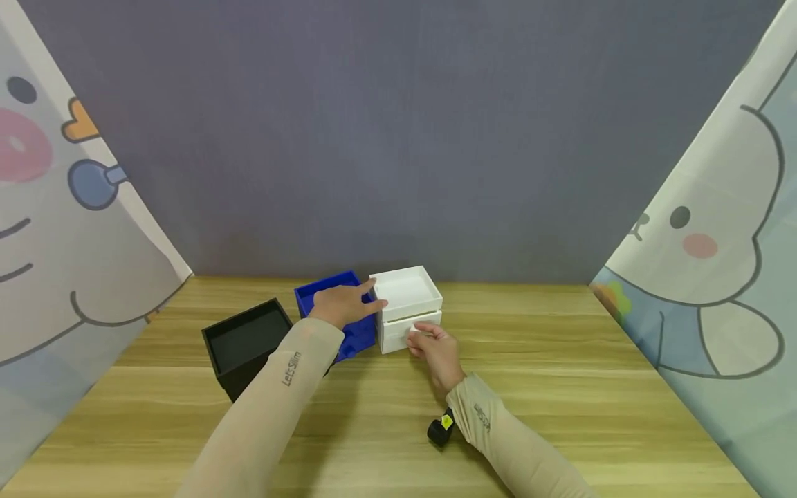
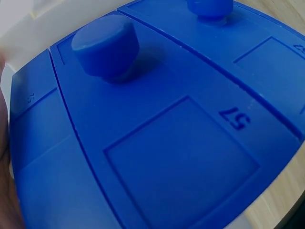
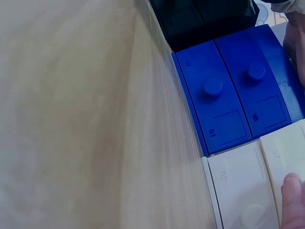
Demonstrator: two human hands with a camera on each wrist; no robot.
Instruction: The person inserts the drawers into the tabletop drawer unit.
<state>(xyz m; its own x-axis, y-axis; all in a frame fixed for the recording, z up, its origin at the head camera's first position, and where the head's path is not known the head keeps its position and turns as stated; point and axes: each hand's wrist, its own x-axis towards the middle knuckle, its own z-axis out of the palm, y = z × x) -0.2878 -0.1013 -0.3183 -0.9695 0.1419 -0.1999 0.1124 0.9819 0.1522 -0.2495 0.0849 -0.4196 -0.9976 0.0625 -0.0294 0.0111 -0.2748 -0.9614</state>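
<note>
A white drawer box [image 1: 406, 294] with a shallow tray-like top stands at the middle of the table. Along its left top edge, my left hand [image 1: 339, 304] rests with thumb and index finger spread and straight. My right hand [image 1: 438, 353] is at the front, its thumb and index finger curled together at the knob of a white drawer [image 3: 279, 152] marked 57. A lower white drawer [image 3: 233, 176], marked 62, has its round knob uncovered. Under my left forearm side, a blue drawer box [image 1: 358, 335] stands against the white one; its round knobs [image 2: 107, 47] show up close.
To the left, an open-topped black box [image 1: 249, 335] stands beside the blue box. A small black device with a yellow tag [image 1: 441, 430] is at my right wrist. Wood-grain table [image 1: 529, 360] spreads around them, with a grey panel [image 1: 398, 138] behind.
</note>
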